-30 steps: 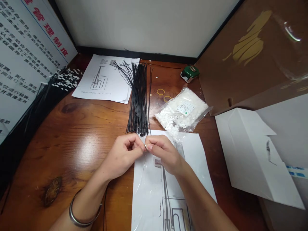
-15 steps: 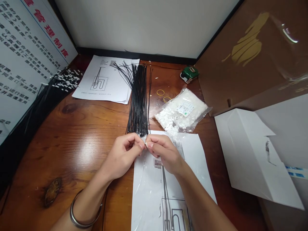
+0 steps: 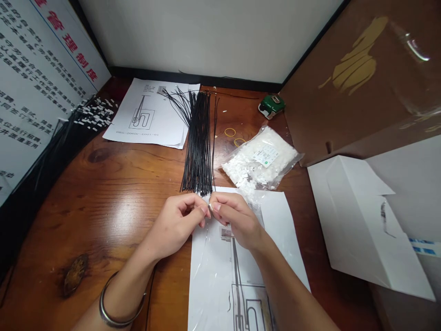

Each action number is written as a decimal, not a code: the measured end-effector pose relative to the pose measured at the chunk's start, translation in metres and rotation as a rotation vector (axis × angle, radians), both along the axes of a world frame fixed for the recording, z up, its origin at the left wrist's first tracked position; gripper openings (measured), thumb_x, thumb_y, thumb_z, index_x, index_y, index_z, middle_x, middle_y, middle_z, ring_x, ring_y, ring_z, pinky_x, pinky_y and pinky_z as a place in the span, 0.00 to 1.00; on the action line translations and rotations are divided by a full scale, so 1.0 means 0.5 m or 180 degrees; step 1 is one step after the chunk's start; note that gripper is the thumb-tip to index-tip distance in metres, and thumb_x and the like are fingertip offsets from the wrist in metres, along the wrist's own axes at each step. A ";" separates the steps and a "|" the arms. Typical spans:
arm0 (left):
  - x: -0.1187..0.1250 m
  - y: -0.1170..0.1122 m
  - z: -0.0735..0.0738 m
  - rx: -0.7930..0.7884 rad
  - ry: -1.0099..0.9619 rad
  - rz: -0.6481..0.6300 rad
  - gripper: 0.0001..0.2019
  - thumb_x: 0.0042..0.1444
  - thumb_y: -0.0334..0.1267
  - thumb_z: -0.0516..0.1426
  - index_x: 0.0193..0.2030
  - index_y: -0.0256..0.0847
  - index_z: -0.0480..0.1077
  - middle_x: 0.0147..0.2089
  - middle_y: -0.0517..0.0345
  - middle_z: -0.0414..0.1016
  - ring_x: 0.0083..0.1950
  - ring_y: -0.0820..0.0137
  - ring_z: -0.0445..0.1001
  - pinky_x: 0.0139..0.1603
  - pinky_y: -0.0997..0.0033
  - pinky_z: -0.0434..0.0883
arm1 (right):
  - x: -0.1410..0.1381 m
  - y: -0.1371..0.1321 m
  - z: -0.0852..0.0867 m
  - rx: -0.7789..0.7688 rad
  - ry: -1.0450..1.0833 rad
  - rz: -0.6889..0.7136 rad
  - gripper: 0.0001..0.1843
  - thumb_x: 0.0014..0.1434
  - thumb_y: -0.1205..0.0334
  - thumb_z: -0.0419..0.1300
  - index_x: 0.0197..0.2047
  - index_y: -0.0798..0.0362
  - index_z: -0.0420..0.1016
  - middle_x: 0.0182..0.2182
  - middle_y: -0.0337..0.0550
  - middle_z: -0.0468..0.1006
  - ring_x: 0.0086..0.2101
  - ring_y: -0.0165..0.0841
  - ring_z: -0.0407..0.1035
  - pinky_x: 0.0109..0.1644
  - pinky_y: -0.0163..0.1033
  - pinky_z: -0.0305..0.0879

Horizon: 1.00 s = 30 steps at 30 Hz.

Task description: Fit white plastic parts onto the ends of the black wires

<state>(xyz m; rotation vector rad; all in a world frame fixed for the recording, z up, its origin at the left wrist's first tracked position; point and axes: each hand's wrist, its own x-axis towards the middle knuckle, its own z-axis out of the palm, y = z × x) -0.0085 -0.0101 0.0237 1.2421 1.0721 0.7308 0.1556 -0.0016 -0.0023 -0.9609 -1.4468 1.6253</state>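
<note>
My left hand (image 3: 182, 218) is closed in a pinch, thumb against forefinger, with its fingertips meeting those of my right hand. A thin black wire (image 3: 150, 294) trails from under my left wrist toward the near edge; the part in the fingers is hidden. Pinched in my right hand (image 3: 236, 216) is a small white connector housing (image 3: 210, 207), only partly showing. Just beyond the fingertips lies a bundle of black wires (image 3: 198, 142). Beneath my hands is a drawing sheet (image 3: 289, 257) in clear plastic. A clear bag of white connector housings (image 3: 263, 156) lies beyond my right hand.
Black wires with white ends (image 3: 96, 112) are heaped at the left. More printed drawings (image 3: 120, 124) lie at the back. A green tape measure (image 3: 271, 106) and yellow rubber bands (image 3: 230, 132) sit back right. A brown carton (image 3: 344, 92) and white box (image 3: 347, 220) border the right.
Both hands stay at nearly the same place. The fingertips have shifted very slightly to the right, and a little more of the white housing shows between them.
</note>
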 end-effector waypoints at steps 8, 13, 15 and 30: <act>0.003 0.002 -0.001 -0.0038 -0.0014 -0.0011 0.09 0.55 0.35 0.54 0.25 0.39 0.69 0.22 0.63 0.68 0.25 0.76 0.64 0.28 0.73 0.61 | 0.006 0.002 -0.001 -0.0130 0.0036 0.0104 0.14 0.57 0.60 0.51 0.21 0.52 0.62 0.17 0.32 0.56 0.20 0.27 0.48 0.25 0.37 0.43; 0.001 0.001 -0.003 -0.0048 0.0004 -0.0023 0.09 0.56 0.35 0.54 0.26 0.39 0.69 0.22 0.62 0.69 0.25 0.75 0.65 0.27 0.74 0.62 | 0.006 0.002 0.001 -0.0135 0.0059 0.0130 0.14 0.57 0.60 0.51 0.21 0.52 0.62 0.17 0.31 0.55 0.20 0.27 0.47 0.25 0.37 0.43; 0.000 0.002 -0.003 -0.0043 0.0006 -0.0029 0.09 0.56 0.35 0.54 0.26 0.39 0.69 0.22 0.62 0.69 0.25 0.75 0.65 0.28 0.74 0.62 | 0.006 0.002 0.002 -0.0124 0.0056 0.0137 0.14 0.58 0.60 0.51 0.22 0.52 0.63 0.17 0.31 0.55 0.20 0.27 0.47 0.25 0.37 0.43; 0.001 0.002 0.003 -0.0047 0.0019 -0.0044 0.09 0.56 0.35 0.54 0.25 0.38 0.69 0.22 0.62 0.69 0.23 0.77 0.63 0.26 0.74 0.60 | 0.006 0.002 0.000 0.0034 0.0014 0.0173 0.14 0.59 0.60 0.51 0.23 0.52 0.63 0.18 0.32 0.57 0.21 0.28 0.49 0.27 0.37 0.45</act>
